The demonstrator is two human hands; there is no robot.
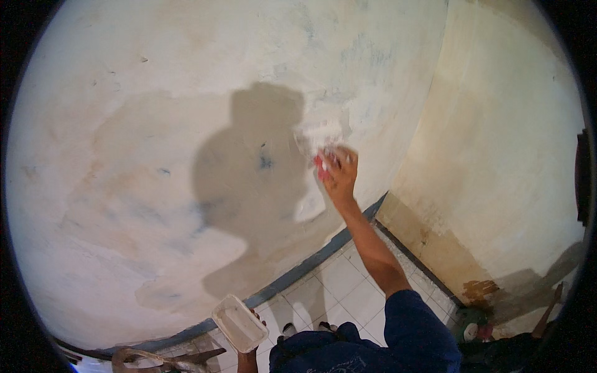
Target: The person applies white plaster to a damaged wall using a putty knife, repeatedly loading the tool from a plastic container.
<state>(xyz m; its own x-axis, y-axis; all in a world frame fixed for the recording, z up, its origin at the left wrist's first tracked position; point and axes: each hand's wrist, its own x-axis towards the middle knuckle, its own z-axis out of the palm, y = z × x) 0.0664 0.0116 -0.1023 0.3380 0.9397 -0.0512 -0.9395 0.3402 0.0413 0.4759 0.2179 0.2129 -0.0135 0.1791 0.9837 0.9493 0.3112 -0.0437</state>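
Note:
My right hand (341, 176), arm stretched out, is closed round the red handle of a putty knife (321, 166) against the pale wall (155, 143). Motion smears its blade and my fingers. Next to the blade lies a whiter smear of filler (323, 132). Low in front of my body, my left hand (260, 320) grips a rectangular whitish plastic tub (239, 323) by its right side. The tub is tilted, with pale residue coating its inside. Most of my left palm is hidden behind it.
A grey skirting band (305, 266) runs along the wall's foot above white floor tiles (345, 276). A second wall (491, 143) meets this one at right. A wooden piece of furniture (134, 357) stands lower left. Another person's arm (548, 311) shows lower right.

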